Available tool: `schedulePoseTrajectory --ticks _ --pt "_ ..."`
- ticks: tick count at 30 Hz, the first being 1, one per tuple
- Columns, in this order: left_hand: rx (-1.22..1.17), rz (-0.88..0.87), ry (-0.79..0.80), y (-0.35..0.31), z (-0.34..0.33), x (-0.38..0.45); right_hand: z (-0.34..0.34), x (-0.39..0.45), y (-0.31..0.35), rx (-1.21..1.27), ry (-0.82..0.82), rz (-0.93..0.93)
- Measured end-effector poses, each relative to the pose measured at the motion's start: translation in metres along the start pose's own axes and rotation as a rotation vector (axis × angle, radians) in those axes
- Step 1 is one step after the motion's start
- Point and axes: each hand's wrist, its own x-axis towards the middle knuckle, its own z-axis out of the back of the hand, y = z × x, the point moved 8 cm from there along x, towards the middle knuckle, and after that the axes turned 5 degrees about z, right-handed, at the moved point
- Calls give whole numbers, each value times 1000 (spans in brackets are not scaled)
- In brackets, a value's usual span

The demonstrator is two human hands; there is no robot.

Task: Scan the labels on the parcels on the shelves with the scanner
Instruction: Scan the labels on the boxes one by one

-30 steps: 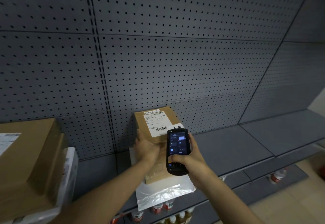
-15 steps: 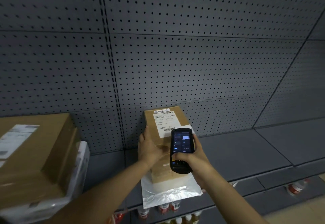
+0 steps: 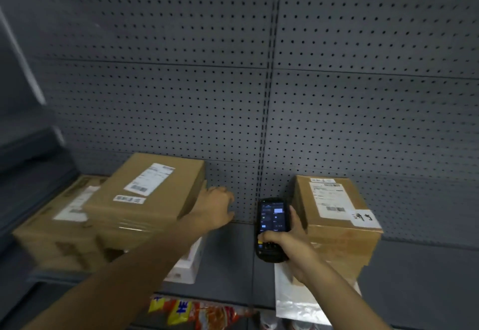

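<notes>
My right hand (image 3: pixel 293 246) grips a black handheld scanner (image 3: pixel 272 228) with its screen lit, just left of a brown parcel (image 3: pixel 339 223) that carries a white label (image 3: pixel 330 200) on top. This parcel rests on a silver mailer bag (image 3: pixel 293 301). My left hand (image 3: pixel 216 206) reaches forward, fingers apart, next to the right end of a larger brown parcel (image 3: pixel 145 194) with a white label (image 3: pixel 149 179). That parcel lies on top of another carton (image 3: pixel 51 228) at the left.
A grey pegboard wall (image 3: pixel 259 83) backs the grey shelf (image 3: pixel 420 272). A white box (image 3: pixel 189 265) lies under the left stack. Coloured snack packets (image 3: pixel 191 313) and bottles show on the shelf below. A darker shelf unit (image 3: pixel 23 163) stands at the far left.
My view has swung left, bringing the left stack of parcels into full view. My left hand has let go of the right parcel and moved left towards the larger parcel. The scanner stays in my right hand.
</notes>
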Motion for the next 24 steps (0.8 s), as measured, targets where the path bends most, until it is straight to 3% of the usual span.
schedulePoseTrajectory --ticks 7,16,24 --pt "-24 50 -122 104 39 -32 -100 2 0 16 100 -15" --pt "128 61 -73 250 63 -50 -205 2 -9 81 32 -25" --pt "139 83 12 315 56 -58 -242 -1 -15 82 -12 -44"
